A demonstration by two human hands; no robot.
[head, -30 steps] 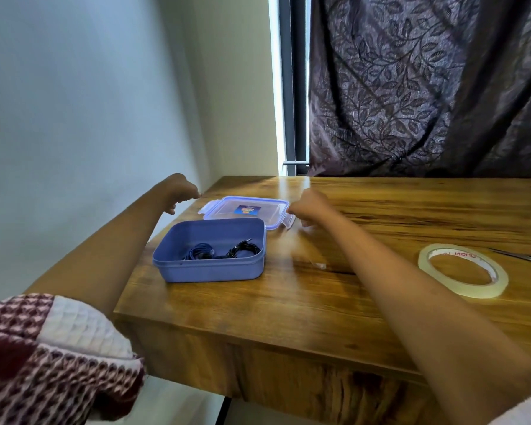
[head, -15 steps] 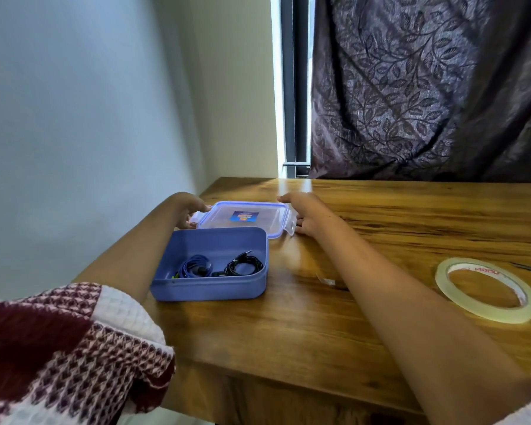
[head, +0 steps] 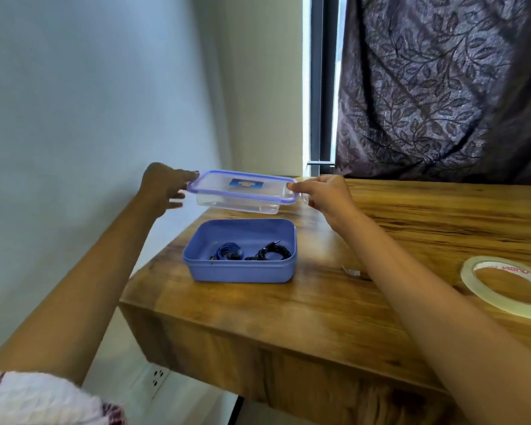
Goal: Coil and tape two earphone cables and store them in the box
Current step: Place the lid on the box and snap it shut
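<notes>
Above the wooden tabletop (head: 319, 302), the clear lid (head: 242, 191) with its blue rim hangs level, pinched at its ends by the left hand (head: 161, 187) and right hand (head: 327, 193), fingers (head: 295, 187) on the edges. Below sits the open blue plastic box (head: 241, 271), holding a coiled blue earphone cable (head: 227, 251) beside a black earphone cable (head: 273, 251).

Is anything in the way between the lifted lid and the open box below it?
Nothing visible. The lid, held by the left hand and right hand, hangs behind the box; both coiled earphone cables lie below the rim.
</notes>
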